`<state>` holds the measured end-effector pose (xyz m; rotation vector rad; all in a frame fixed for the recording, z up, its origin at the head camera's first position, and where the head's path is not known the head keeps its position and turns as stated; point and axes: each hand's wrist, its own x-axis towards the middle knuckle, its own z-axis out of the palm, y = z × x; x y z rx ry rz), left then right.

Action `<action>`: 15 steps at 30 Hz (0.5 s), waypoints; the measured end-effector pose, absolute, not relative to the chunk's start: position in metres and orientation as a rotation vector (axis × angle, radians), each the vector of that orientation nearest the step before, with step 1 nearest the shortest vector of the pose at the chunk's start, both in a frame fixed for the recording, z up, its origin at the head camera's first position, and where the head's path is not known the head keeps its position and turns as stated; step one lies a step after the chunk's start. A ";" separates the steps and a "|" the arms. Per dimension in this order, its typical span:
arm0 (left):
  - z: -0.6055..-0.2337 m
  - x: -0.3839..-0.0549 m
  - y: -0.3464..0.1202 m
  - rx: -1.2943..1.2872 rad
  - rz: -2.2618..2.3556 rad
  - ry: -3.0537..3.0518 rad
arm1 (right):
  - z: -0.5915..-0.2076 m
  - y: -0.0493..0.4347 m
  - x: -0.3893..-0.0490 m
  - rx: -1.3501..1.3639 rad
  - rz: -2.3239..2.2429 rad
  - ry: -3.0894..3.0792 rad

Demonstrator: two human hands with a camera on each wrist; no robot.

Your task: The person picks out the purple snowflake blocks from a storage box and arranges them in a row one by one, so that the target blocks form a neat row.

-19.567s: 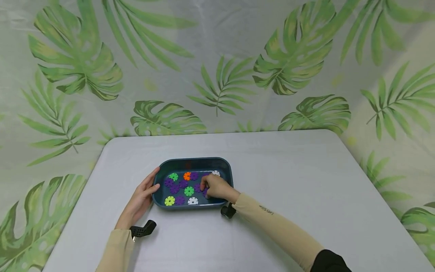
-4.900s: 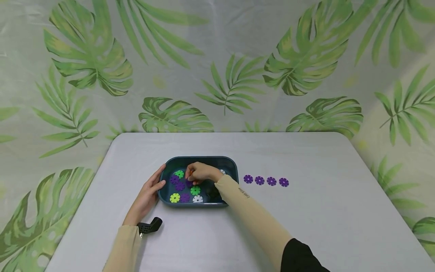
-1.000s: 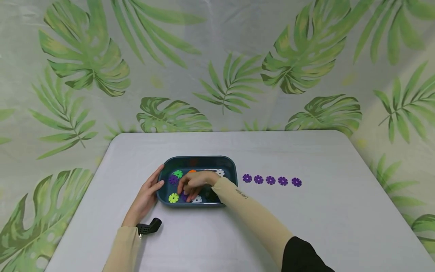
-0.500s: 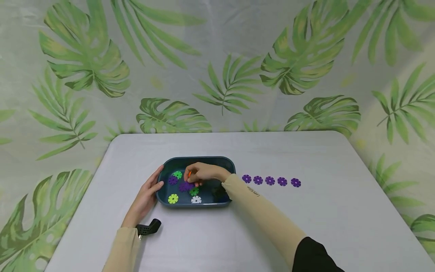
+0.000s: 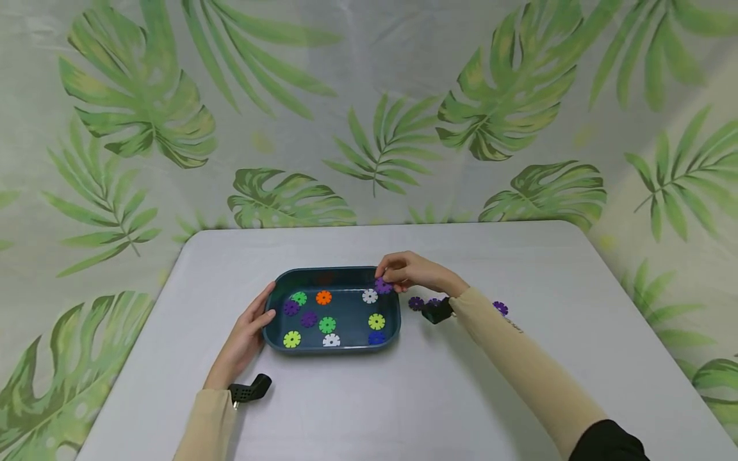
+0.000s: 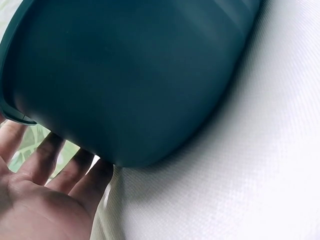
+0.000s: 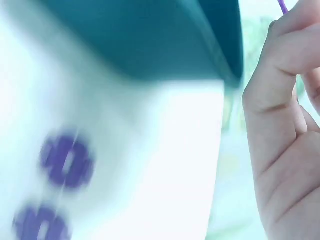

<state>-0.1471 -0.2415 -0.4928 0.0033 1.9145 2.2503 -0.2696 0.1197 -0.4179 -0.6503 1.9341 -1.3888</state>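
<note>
Only overhead shows the right hand (image 5: 412,272) pinching a purple disc (image 5: 383,285).

We see the tray (image 5: 331,278) on the table (image 5: 519,397), left of centre. Inside it lie abt ten discs (image 5: 327,324), spread over the floor. Our left hand (image 5: 245,336) rests vs. the tray's left wall. Our right hand (image 5: 410,272) is over the tray's back right corner w/ a disc (image 5: 382,286) pinched. More discs (image 5: 416,303) lie in a row on the table, right of the tray.
</note>
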 end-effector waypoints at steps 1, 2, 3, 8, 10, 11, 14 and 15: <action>-0.493 -0.147 -0.241 0.000 2.248 1.916 | -0.419 0.131 -0.270 -0.632 -1.396 1.954; -0.493 -0.147 -0.241 -0.002 2.248 1.919 | -0.420 0.142 -0.270 -0.621 -1.401 1.973; -0.493 -0.147 -0.241 -0.005 2.247 1.922 | -0.421 0.154 -0.270 -0.606 -1.409 1.989; -0.493 -0.147 -0.241 -0.010 2.237 1.939 | -0.432 0.212 -0.267 -0.498 -1.469 2.053; -0.493 -0.147 -0.241 -0.004 2.233 1.941 | -0.438 0.236 -0.264 -0.438 -1.499 2.072; -0.493 -0.147 -0.241 0.003 2.233 1.937 | -0.442 0.248 -0.262 -0.408 -1.510 2.082; -0.494 -0.147 -0.241 0.011 2.236 1.931 | -0.454 0.281 -0.256 -0.313 -1.542 2.108; -0.494 -0.148 -0.241 0.012 2.235 1.929 | -0.457 0.292 -0.253 -0.287 -1.548 2.117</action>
